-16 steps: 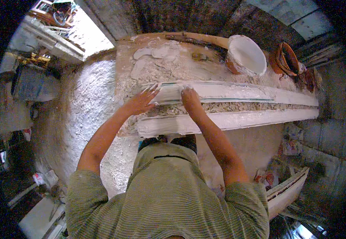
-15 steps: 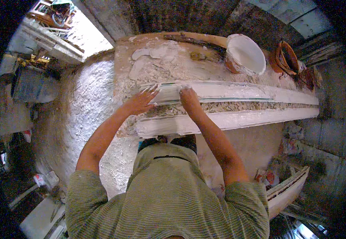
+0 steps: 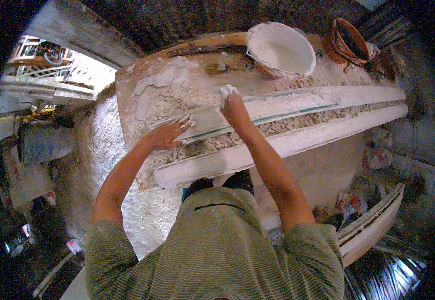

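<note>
A long white plaster-coated moulding with thin green lines along it lies across the workbench. My left hand rests flat with fingers outstretched on its left end, white plaster on the fingertips. Just above the far edge of the moulding is my right hand, its fingers curled and coated in white plaster. Whatever those fingers hold, if anything, is hidden. Nearer to me runs a second long white strip, parallel to the first, with crumbly plaster scraps between the two.
A wide bucket of white liquid plaster stands at the back of the bench, with a brown bucket farther right. A dark wooden stick lies along the back edge. A pale board leans at the lower right.
My right hand has moved from the top of the moulding to beyond its far edge, fingers still curled. My left hand stays at the left end. The whole view has turned and shifted.
</note>
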Tool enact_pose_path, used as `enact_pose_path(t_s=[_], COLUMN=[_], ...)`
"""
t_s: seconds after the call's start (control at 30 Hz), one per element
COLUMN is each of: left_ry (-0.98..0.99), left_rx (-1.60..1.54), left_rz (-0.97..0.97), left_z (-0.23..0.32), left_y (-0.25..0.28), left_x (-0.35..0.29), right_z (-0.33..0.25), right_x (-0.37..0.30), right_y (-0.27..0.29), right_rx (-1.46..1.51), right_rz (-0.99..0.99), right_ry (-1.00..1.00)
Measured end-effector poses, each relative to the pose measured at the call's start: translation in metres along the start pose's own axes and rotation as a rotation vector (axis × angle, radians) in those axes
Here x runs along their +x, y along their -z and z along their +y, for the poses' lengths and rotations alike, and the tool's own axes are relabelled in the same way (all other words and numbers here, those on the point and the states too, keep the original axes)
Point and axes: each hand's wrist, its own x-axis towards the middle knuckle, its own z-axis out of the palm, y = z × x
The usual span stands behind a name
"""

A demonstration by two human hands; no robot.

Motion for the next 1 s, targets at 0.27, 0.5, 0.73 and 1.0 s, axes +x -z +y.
enact_pose_path(t_s=[0.27,0.5,0.73,1.0], left_ry=[-0.028,-0.107,-0.171,-0.429], left_rx=[-0.028,-0.094,-0.225,-0.096], left_rz=[-0.013,0.066,0.248,0.385], left_z=[0.019,0.041,0.091,0.13], left_y=[0.014,0.025,0.034,0.019], left_x=[0.044,0.121,0.273,0.335], right_z=[0.0,0.048,0.28,0.349], right_x=[-0.045,-0.051,-0.09,-0.12], right_y=[0.034,0.047,0.107,0.144], right_rx=[-0.436,-0.394,-0.715,-0.928], right_rz=[0.047,-0.3,-0.252,-0.275], right_ry=[-0.051,-0.465,-0.469,-0.425])
